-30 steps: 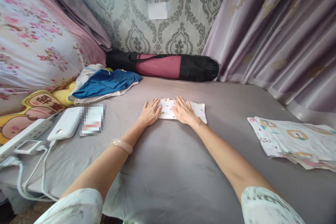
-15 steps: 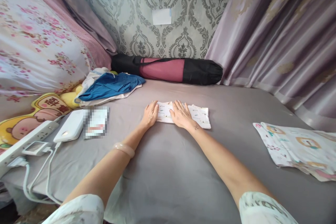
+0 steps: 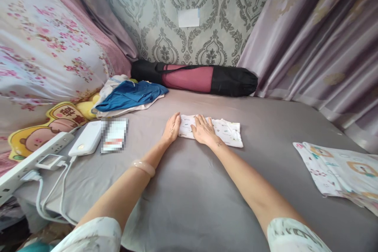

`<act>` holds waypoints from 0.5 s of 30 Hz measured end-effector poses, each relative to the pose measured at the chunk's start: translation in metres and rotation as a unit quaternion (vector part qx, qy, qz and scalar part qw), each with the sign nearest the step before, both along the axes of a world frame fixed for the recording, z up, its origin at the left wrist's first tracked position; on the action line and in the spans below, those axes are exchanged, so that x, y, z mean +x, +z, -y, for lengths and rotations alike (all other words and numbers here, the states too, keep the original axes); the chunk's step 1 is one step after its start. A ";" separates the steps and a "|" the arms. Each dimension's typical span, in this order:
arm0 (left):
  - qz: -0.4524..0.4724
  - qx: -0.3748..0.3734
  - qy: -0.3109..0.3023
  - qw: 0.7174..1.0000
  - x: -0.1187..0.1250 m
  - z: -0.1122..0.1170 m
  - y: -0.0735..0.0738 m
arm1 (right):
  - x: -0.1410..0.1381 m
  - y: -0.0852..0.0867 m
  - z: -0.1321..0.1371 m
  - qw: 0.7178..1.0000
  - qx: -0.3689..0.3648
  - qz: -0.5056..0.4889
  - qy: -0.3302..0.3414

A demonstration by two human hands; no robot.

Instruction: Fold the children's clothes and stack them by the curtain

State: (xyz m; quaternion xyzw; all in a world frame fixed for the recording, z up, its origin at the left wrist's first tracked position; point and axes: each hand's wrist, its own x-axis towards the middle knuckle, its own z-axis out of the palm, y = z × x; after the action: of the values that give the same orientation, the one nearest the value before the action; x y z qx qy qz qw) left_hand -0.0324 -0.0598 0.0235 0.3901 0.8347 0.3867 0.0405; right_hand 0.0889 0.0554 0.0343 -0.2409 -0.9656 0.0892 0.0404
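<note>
A folded white cloth point(image 3: 226, 130) with small printed figures lies flat on the grey sheet point(image 3: 189, 189), in the middle of the head view. My left hand point(image 3: 171, 128) rests at the cloth's left end, fingers stretched out and its edge against the fabric. On top of the cloth, left of its middle, my right hand point(image 3: 203, 130) lies flat with fingers extended, covering part of the print. Neither hand grips anything.
A black and pink long bag point(image 3: 189, 78) lies along the wall. Blue clothing point(image 3: 130, 94), a power strip point(image 3: 35, 157), a white power bank point(image 3: 85, 139) and a blurred packet point(image 3: 114, 136) are on the left. Folded printed cloths point(image 3: 339, 169) lie at the right.
The whole view has shifted a little, so things appear farther right. My right hand sits slightly farther left on the cloth, and the left hand stays at its end.
</note>
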 end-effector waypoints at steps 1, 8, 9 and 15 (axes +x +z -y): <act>0.004 0.008 0.001 1.000 0.000 0.000 0.000 | -0.004 0.000 0.002 1.000 0.003 -0.008 0.003; 0.015 0.028 0.000 0.999 -0.002 0.001 -0.002 | -0.016 -0.011 0.011 1.000 -0.015 -0.014 0.005; 0.015 0.025 -0.001 1.000 -0.002 0.001 -0.002 | -0.016 -0.013 0.011 1.000 -0.013 -0.015 0.004; 0.050 0.051 0.002 0.997 -0.002 0.001 -0.001 | -0.017 -0.005 0.011 1.000 -0.023 0.006 0.002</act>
State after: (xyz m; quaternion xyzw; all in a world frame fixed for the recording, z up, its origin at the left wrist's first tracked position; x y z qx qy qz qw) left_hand -0.0343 -0.0606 0.0224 0.3700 0.8116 0.4479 0.0612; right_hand 0.0717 0.0443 0.0288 -0.2400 -0.9641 0.1099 0.0294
